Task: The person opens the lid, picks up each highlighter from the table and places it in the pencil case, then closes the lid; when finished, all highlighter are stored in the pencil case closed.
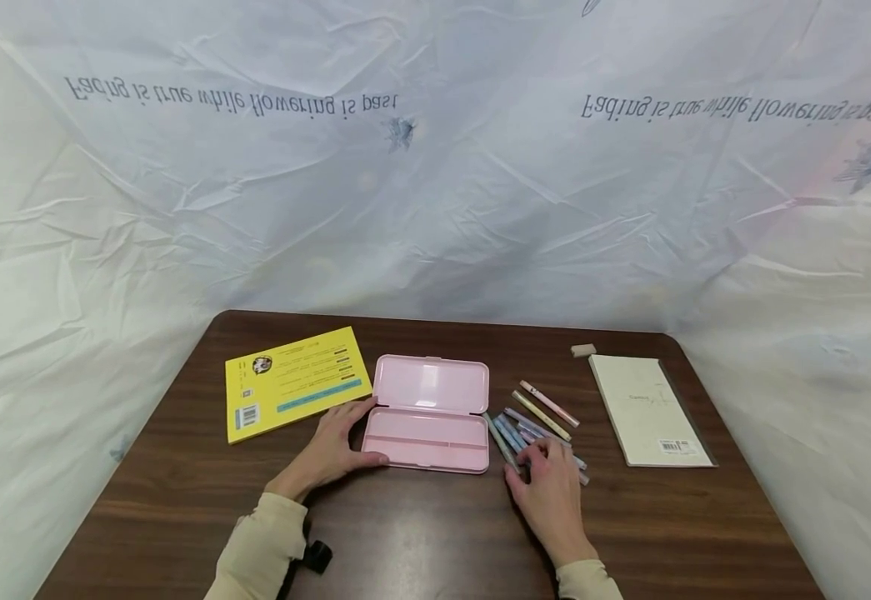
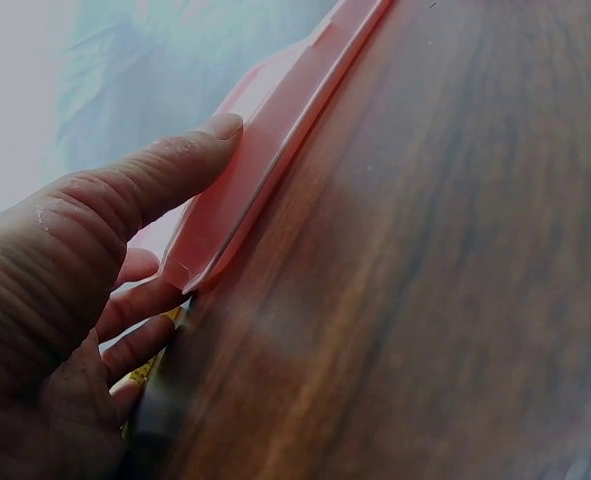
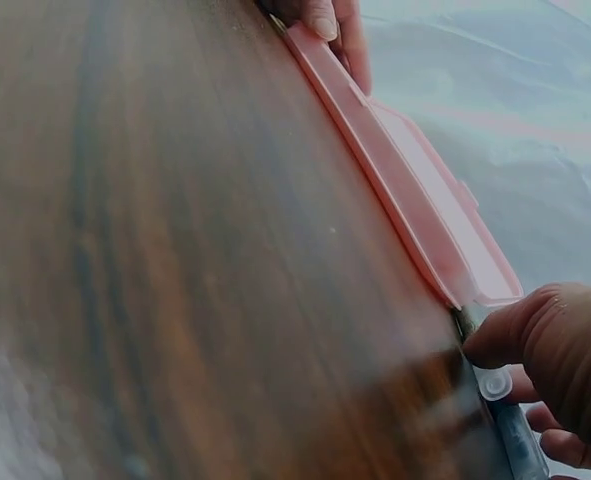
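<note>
At the middle of the tabletop (image 1: 420, 542), the left hand (image 1: 333, 446) is touching the left end of a pink case (image 1: 427, 427), grip spread apart, thumb against the front edge. Just beside the case's right end, the right hand (image 1: 553, 492) is resting at loose pens (image 1: 542, 415); cannot tell whether that grip is pinching one. Judged step: steadying the case while picking out a pen. Next move is probably calling for a single-pen pinch. Case is lying open, glossy, its front half divided lengthwise.
</note>
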Tool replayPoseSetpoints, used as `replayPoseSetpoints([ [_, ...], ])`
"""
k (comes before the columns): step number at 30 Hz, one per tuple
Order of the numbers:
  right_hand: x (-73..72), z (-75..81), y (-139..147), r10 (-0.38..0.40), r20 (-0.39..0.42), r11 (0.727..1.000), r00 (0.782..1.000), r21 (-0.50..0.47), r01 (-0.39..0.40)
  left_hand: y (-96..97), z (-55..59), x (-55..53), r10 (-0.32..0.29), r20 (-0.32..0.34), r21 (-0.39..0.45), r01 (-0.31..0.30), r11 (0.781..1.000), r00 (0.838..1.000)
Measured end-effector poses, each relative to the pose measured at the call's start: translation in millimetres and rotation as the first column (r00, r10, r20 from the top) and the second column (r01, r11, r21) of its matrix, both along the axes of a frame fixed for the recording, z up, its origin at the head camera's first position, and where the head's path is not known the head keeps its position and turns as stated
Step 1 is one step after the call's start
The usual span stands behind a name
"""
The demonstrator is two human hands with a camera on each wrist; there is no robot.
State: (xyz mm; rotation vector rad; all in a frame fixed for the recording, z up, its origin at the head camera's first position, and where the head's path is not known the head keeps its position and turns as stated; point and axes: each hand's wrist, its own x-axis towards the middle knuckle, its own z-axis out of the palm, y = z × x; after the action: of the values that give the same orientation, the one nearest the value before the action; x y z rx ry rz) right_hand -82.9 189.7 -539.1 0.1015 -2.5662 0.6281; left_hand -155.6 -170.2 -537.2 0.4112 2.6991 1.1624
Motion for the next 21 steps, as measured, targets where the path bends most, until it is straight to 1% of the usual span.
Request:
replayPoseSetpoints([
  [5,1.2,0.3,0.7,-0.027,0.02,1.0,0.999,-0.005,0.027,0.4,-0.1,0.4,-0.002,0.004,0.003,0.002,1.0,1.0],
  [13,2.6,5.9,3.7,-0.073,0.048,0.997,0.996,-0.027,0.074,0.6,0.9,0.4,-0.001,0.011,0.0,0.001,1.0,1.0],
  [16,2.7,8.1,5.2,-0.075,0.015,0.996,0.997,-0.037,0.076,0.5,1.4,0.3,0.0,0.012,-0.001,0.0,1.0,1.0],
  [21,2.4,9.5,8.6,-0.078,-0.068,0.997,0.995,-0.035,0.076,0.0,1.3,0.5,0.001,0.014,-0.006,-0.001,1.0,1.0],
])
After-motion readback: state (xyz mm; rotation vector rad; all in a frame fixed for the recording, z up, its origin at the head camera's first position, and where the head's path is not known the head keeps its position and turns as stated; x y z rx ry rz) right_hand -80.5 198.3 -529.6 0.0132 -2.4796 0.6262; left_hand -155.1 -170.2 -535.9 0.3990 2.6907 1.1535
